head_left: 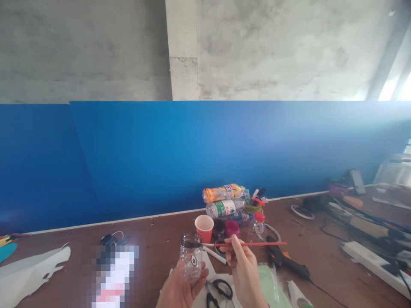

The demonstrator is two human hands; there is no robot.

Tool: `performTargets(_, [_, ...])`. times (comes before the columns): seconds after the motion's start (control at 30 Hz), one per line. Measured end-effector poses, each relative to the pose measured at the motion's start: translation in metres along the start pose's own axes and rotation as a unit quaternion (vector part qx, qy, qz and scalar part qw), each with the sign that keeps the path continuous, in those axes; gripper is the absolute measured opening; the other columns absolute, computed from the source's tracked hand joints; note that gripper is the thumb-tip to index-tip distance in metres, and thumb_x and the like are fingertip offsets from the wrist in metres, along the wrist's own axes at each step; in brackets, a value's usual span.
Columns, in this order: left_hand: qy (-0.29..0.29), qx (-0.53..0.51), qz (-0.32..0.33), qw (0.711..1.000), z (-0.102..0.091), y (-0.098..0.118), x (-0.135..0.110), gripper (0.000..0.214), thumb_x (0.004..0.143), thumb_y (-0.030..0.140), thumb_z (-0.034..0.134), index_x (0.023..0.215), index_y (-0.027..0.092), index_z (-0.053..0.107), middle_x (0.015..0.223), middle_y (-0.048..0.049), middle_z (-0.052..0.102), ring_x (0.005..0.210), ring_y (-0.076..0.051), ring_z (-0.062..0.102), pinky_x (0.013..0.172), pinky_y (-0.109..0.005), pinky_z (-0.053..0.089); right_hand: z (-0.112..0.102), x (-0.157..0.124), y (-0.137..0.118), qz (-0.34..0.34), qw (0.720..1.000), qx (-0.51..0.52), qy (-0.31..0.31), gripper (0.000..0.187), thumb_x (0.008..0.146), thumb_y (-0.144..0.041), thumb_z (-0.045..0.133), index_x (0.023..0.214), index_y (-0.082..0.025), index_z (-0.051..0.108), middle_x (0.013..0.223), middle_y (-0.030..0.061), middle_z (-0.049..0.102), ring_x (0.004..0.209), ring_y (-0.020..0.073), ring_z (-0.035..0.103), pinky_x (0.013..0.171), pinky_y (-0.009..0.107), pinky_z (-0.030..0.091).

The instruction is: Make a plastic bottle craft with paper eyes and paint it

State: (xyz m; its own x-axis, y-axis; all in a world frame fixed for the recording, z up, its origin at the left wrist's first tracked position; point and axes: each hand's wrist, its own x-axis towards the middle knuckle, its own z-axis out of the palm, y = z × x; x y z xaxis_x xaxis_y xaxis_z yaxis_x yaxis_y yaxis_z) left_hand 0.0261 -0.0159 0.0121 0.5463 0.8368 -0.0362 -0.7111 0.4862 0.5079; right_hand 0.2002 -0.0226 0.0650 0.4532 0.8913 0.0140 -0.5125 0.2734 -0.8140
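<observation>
My left hand (180, 286) is wrapped round a cut clear plastic bottle (191, 261), held upright. Black paint rings its top rim, and a black-and-white eye shape shows on its side. My right hand (242, 265) pinches a red-handled paintbrush (257, 244) held level, its tip at the painted rim; whether it touches I cannot tell. Beyond the hands stand a red paper cup (204, 229), a black paint jar (218, 229) and a magenta jar (232, 228). Black-handled scissors (221, 288) lie between my hands on white paper.
Several plastic bottles (224, 208) lie stacked at the back against a blue partition (192, 149). A black glue gun (289, 262) and a white power strip (375, 265) are at right. Torn white sheet (35, 273) lies at left, beside a pixelated patch.
</observation>
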Motion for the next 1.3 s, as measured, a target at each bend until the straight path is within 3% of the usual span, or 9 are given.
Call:
performTargets(0.23, [0.036, 0.012, -0.031, 0.999, 0.01, 0.005, -0.005, 0.031, 0.082, 0.038, 0.061, 0.098, 0.013, 0.072, 0.101, -0.0144, 0.073, 0.094, -0.025, 0.068, 0.089, -0.033, 0.048, 0.003, -0.001, -0.007, 0.016, 1.0, 0.011, 0.007, 0.036, 0.058, -0.047, 0.08, 0.068, -0.015, 0.068, 0.055, 0.0007, 0.063, 0.044, 0.0083, 0.042, 0.042, 0.021, 0.032])
performTargets(0.57, [0.056, -0.003, -0.055, 0.997, 0.002, 0.001, -0.001, 0.042, 0.083, 0.047, 0.057, 0.092, 0.008, 0.072, 0.089, -0.0142, 0.075, 0.076, -0.021, 0.071, 0.073, -0.027, 0.052, 0.0, 0.003, -0.006, 0.023, 0.999, 0.033, 0.02, 0.033, 0.056, -0.044, 0.081, 0.066, -0.017, 0.065, 0.061, 0.0005, 0.065, 0.049, 0.0102, 0.048, 0.043, 0.021, 0.035])
performTargets(0.87, [-0.043, -0.006, -0.102, 0.994, 0.003, 0.011, -0.007, 0.041, 0.081, 0.051, 0.057, 0.094, 0.015, 0.072, 0.091, -0.0111, 0.075, 0.074, -0.018, 0.07, 0.071, -0.024, 0.051, -0.006, 0.009, -0.002, 0.032, 0.998, 0.047, 0.017, 0.034, 0.057, -0.042, 0.082, 0.067, -0.016, 0.063, 0.057, 0.0006, 0.064, 0.046, 0.008, 0.044, 0.042, 0.019, 0.033])
performTargets(1.0, [-0.051, 0.005, -0.099, 0.994, 0.006, 0.012, -0.009, 0.047, 0.084, 0.055, 0.05, 0.094, 0.014, 0.071, 0.082, -0.0112, 0.074, 0.061, -0.016, 0.068, 0.056, -0.022, 0.05, -0.009, 0.011, 0.001, 0.011, 1.0, 0.011, 0.012, 0.033, 0.064, -0.046, 0.077, 0.072, -0.016, 0.063, 0.055, 0.0005, 0.062, 0.046, 0.0084, 0.042, 0.043, 0.019, 0.032])
performTargets(1.17, [-0.048, 0.028, -0.09, 0.994, 0.012, 0.01, -0.008, 0.052, 0.085, 0.055, 0.046, 0.095, 0.009, 0.069, 0.069, -0.0092, 0.07, 0.05, -0.013, 0.063, 0.046, -0.02, 0.044, -0.006, -0.002, 0.001, -0.052, 0.991, -0.099, -0.07, 0.037, 0.078, -0.054, 0.06, 0.084, -0.018, 0.064, 0.061, 0.0009, 0.061, 0.05, 0.0108, 0.044, 0.046, 0.021, 0.034])
performTargets(1.3, [-0.031, 0.025, -0.076, 0.996, 0.019, 0.008, -0.008, 0.049, 0.085, 0.056, 0.046, 0.088, 0.013, 0.068, 0.063, -0.0071, 0.068, 0.043, -0.012, 0.058, 0.042, -0.021, 0.039, -0.003, -0.02, 0.001, -0.098, 0.95, -0.219, -0.198, 0.03, 0.082, -0.05, 0.057, 0.081, -0.021, 0.059, 0.078, 0.0033, 0.063, 0.068, 0.0155, 0.052, 0.064, 0.025, 0.041])
